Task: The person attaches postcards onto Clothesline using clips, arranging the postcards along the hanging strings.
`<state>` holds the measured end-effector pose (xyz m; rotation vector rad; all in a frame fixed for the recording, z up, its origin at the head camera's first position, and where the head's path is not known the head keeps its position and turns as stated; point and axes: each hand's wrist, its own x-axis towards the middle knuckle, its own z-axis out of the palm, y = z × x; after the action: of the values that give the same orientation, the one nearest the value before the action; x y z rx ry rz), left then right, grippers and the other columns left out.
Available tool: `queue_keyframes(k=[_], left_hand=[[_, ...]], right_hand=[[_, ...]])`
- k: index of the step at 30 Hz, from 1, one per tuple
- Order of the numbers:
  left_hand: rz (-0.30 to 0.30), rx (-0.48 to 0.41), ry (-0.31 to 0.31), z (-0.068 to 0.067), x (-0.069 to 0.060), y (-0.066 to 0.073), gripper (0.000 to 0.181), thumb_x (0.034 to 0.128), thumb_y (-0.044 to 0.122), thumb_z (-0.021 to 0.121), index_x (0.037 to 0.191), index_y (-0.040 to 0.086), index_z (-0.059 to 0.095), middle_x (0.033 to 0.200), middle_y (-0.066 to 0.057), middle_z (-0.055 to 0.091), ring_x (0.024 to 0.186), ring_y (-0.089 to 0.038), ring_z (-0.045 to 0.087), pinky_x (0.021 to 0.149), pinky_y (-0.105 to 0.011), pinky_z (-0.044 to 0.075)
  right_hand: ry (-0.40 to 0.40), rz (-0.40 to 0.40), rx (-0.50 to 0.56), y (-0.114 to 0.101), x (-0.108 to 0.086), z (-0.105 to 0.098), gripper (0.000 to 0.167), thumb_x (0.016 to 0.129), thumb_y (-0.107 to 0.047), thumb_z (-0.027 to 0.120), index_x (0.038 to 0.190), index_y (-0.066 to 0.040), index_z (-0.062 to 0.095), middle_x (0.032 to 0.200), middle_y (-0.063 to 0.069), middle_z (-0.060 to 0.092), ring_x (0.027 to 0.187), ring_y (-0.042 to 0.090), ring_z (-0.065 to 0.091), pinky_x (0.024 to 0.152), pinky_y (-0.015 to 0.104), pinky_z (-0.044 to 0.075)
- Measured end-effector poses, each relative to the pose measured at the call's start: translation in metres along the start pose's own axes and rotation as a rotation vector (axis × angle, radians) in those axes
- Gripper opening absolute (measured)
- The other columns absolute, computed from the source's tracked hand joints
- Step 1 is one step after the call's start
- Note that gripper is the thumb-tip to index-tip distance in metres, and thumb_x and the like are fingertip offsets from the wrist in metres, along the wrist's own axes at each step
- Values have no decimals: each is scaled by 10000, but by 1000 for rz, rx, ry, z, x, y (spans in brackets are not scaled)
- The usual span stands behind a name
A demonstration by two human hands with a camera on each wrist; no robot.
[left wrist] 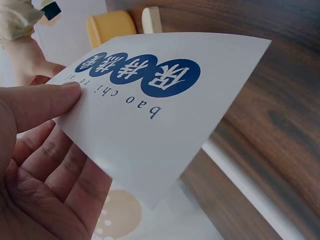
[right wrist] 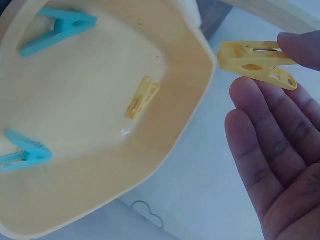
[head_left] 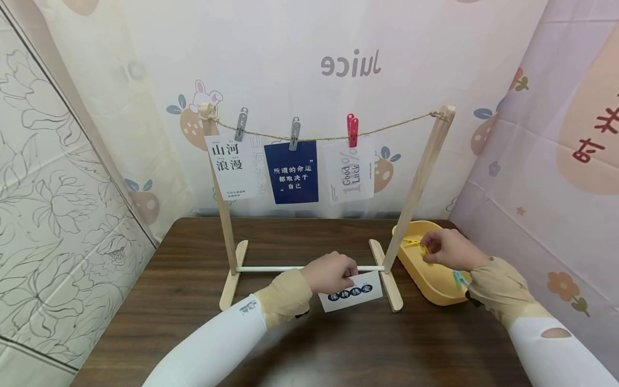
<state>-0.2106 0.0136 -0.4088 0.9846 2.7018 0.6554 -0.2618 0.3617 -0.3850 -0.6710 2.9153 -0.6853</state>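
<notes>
My left hand (head_left: 331, 273) pinches a white card (left wrist: 135, 145) between thumb and fingers, above the table in front of the wooden stand. Blue ovals with white characters run along the card's edge. Over the yellow basin (head_left: 419, 282), my right hand (head_left: 452, 248) pinches a yellow clothespin (right wrist: 255, 62). In the right wrist view the thumb presses its upper leg and the fingers support it from below. Inside the basin lie another yellow clothespin (right wrist: 142, 97), a teal clothespin (right wrist: 59, 30) and a second teal clothespin (right wrist: 27, 152).
A rope (head_left: 396, 126) spans the wooden stand's posts (head_left: 419, 185). From it hang a white card (head_left: 234, 166) and a navy card (head_left: 292, 172), each on a grey clip, and a pale card (head_left: 349, 172) on red clips (head_left: 352, 130). A white rod (head_left: 271, 269) joins the feet.
</notes>
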Motion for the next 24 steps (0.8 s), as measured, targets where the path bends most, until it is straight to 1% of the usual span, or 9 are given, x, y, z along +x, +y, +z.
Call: queue_keyframes(k=[3, 5, 8, 13, 19, 24], left_hand=[[-13, -35, 32, -5, 0, -1, 65, 1018, 130, 769, 1064, 97, 802, 928, -5, 801, 689, -3, 656, 655, -148, 555], [-13, -57, 47, -8, 0, -1, 67, 1013, 130, 778, 1064, 96, 805, 955, -25, 810, 713, -12, 678, 681, -153, 570], [0, -84, 65, -10, 1, -2, 50, 1015, 115, 772, 1043, 95, 807, 958, -33, 812, 717, -16, 686, 686, -151, 571], [24, -113, 126, -12, 1, -5, 42, 1015, 110, 770, 1033, 90, 803, 973, -42, 820, 739, -17, 691, 690, -150, 570], [20, -177, 220, -19, 0, -5, 54, 1013, 109, 778, 1045, 77, 808, 997, -70, 825, 797, -54, 715, 733, -179, 587], [30, -178, 259, -24, -2, -1, 61, 1015, 118, 779, 1038, 80, 820, 988, -69, 825, 792, -54, 705, 726, -170, 577]], right_hand=[[22, -10, 0, -5, -1, -2, 213, 887, -56, 854, 1040, 2, 718, 841, -9, 733, 751, 75, 652, 658, 269, 541], [31, -11, -1, -7, 0, -4, 217, 891, -64, 852, 1048, -1, 715, 843, -15, 735, 750, 77, 657, 650, 269, 546], [48, -12, -5, -9, -1, -6, 231, 893, -72, 855, 1062, 2, 717, 851, -14, 742, 751, 85, 666, 643, 271, 552], [87, 1, -10, -13, -4, -10, 251, 890, -92, 879, 1068, -3, 727, 881, 11, 765, 780, 109, 690, 657, 267, 557], [138, -8, -2, -28, -8, -20, 275, 878, -85, 885, 1081, 16, 728, 907, 47, 775, 823, 149, 703, 680, 259, 566], [184, -27, -12, -42, -9, -27, 282, 867, -71, 890, 1085, 21, 738, 910, 50, 787, 812, 110, 704, 692, 245, 570]])
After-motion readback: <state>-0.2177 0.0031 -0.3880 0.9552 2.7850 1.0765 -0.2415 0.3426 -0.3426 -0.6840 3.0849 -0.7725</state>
